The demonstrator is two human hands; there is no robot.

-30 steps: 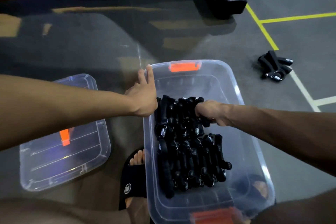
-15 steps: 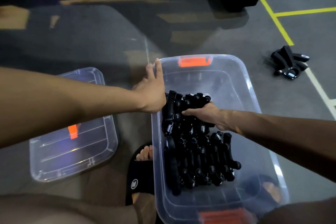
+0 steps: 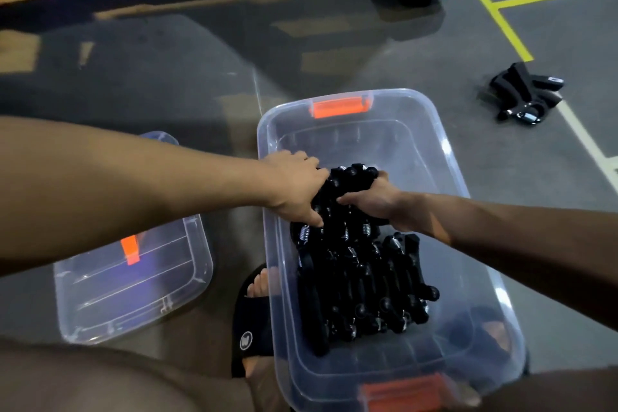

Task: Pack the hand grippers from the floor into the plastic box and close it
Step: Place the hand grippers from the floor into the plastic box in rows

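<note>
Both hands, left hand (image 3: 297,191) and right hand (image 3: 371,201), clamping upper row of black spring hand grippers (image 3: 351,187) inside clear plastic box (image 3: 444,157), seating it. Next, judging: fetching black gripper pile on floor (image 3: 525,94), well right of grip.

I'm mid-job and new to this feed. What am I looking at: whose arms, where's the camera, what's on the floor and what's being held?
There is no machine: a person wears one camera on the head, looking down at their own arms. The left hand and right hand both grip a bundle of black hand grippers inside the clear plastic box, above more grippers packed there. The lid lies on the floor to the left. A small loose pile waits to the right.
</note>
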